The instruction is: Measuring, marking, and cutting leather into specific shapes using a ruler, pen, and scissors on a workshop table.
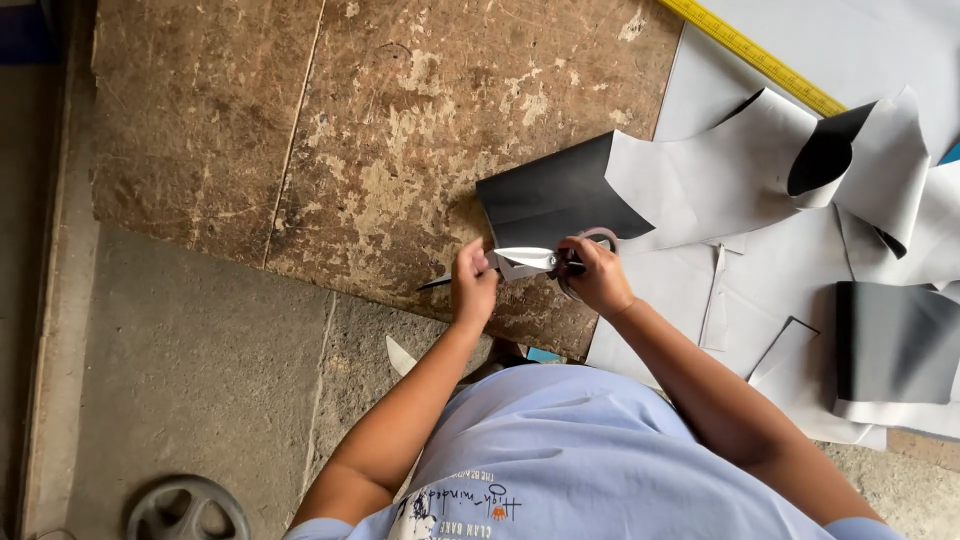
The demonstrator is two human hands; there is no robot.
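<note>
A: What is the right hand [600, 277] doing?

B: Its grip is clenched through the handles of a pair of scissors [560, 260], fingers in the loops. The bright blades point toward the left hand [472, 283], with their tips just beside it.

A: And the left hand's grip?

B: Pinched on the near edge of a sheet [560, 195], black on one face and pale grey on the other. A narrow dark sliver [437, 284] sticks out to the left of that hand; I cannot tell whether it is part of the sheet or a loose trimming.

A: Where does the sheet lie?

B: On a worn wooden bench [380, 140], brown with flaking patches. The sheet's dark end sits on the bare wood, and its grey length runs off to the right, where it curls up and shows its black face again.

A: What else is there?

B: More grey sheeting [760, 290] is spread under it on the right, with a folded dark grey piece [895, 345] on top near the edge. A yellow ruler [750, 52] lies slantwise at the top. Below the bench is a concrete floor [190, 370], with a small wheel [185, 510] on it at the bottom left.
</note>
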